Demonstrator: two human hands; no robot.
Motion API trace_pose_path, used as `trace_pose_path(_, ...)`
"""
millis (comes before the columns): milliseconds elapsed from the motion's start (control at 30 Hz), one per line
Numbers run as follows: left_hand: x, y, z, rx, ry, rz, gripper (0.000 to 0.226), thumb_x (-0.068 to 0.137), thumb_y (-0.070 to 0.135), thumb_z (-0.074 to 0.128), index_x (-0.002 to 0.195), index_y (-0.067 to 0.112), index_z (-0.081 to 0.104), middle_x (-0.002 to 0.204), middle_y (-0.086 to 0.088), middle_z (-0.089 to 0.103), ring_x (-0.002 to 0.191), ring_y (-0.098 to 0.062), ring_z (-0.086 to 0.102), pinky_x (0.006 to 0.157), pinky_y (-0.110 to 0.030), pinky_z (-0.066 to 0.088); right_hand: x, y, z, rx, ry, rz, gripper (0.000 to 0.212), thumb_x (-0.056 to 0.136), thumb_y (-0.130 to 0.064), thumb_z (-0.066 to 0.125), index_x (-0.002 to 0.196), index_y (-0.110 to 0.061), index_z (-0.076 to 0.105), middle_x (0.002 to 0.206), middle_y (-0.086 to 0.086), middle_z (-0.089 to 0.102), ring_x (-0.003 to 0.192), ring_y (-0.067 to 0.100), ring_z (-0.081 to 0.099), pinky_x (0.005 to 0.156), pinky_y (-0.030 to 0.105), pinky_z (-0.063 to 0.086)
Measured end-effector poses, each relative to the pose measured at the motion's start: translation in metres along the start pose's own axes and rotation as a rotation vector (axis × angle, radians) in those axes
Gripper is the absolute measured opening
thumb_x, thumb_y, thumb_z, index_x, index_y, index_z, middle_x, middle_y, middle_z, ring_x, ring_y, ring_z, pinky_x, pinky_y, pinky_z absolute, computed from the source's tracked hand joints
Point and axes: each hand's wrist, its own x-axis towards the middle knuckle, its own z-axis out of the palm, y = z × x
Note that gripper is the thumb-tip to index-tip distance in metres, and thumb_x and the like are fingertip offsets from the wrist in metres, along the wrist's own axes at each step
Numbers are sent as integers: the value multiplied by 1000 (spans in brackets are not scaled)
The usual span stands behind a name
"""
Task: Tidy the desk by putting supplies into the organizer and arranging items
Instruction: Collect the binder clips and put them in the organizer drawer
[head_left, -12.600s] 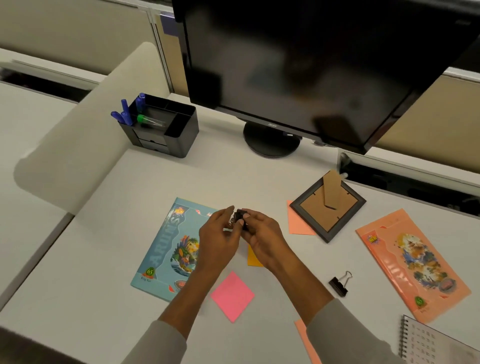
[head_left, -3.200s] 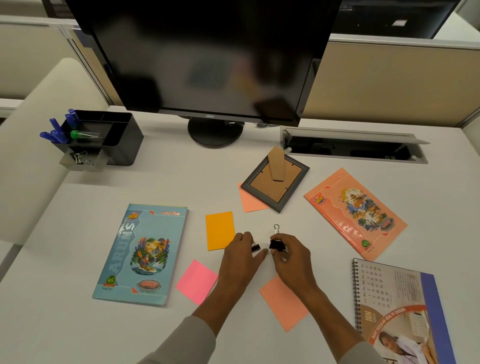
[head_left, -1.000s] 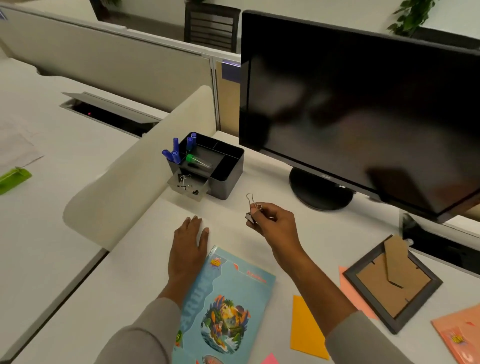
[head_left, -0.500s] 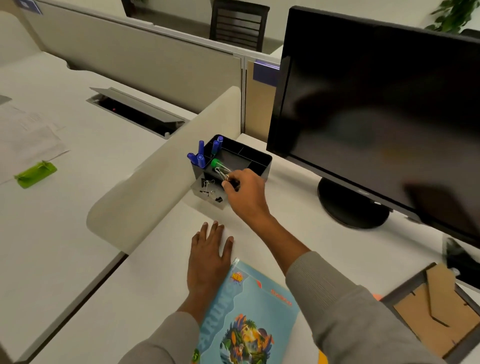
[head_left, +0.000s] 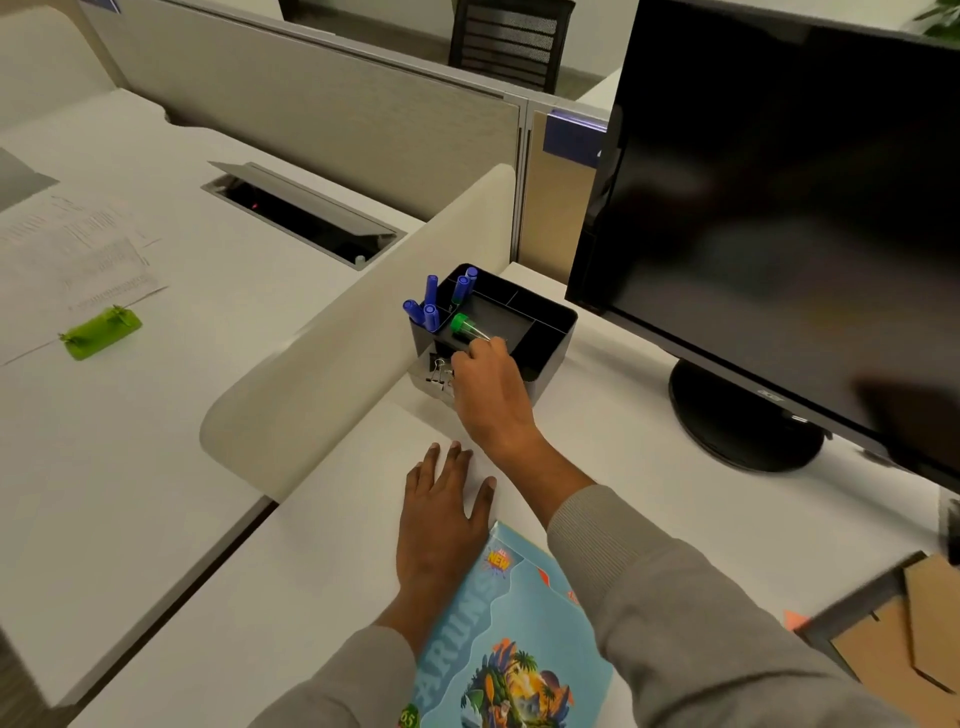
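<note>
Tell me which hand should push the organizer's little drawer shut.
Right, probably. The right hand is already at the open drawer of the organizer, fingers beside the binder clips. The left hand lies flat on the desk, farther back.

A: Lighting? Dim, even, from overhead; soft shadows under the hand (head_left: 488, 395) and the organizer (head_left: 545, 332).
B: Quality? Wide-angle bending at the edges; slight motion blur; faint reflections on the monitor (head_left: 779, 182).

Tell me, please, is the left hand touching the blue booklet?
Touching. The head view shows the left hand flat on the desk, its wrist lying over the blue booklet's top corner.
</note>
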Motion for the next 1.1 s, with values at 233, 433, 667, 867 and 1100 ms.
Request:
trace_pose_path(233,0,0,1,20,7,2,62,100,65,28,151,31,37,161,10,33,153,-12,15,126,-38,14,-8,18,-1,139,163,86,22,86,-38,73,97,-19,72,94,-2,67,94,20,52,79,38,41)
trace_pose_path(433,-1,2,-2,6,15,6,61,101,63,30,152,30,38,161,9,33,153,-13,15,126,-37,13,-29,24,-1,233,218,139,13,93,-29,65,93,-21,75,87,-3,62,89,18,51,76,37,40)
trace_pose_path(667,0,-1,-2,-48,-7,7,63,100,59,41,154,29,31,162,4,31,153,-15,14,126,-37,13,-70,7,6,522,172,288,28,90,-46,65,92,-21,53,86,-7,55,78,9,47,64,16,39)
trace_pose_path(867,-2,3,-5,-73,-3,-10,61,100,52,44,154,25,33,162,0,32,153,-17,15,124,-35,12,-75,5,24,541,1,602,50,78,-70,61,77,-21,53,72,-5,61,70,16,60,61,33,51)
trace_pose_path(1100,-3,8,-9,-63,19,7,59,101,50,44,153,24,36,160,0,35,152,-20,20,123,-35,8,-54,-4,23,694,-29,693,58,86,-65,59,55,-16,66,51,-2,60,55,14,61,58,28,51)
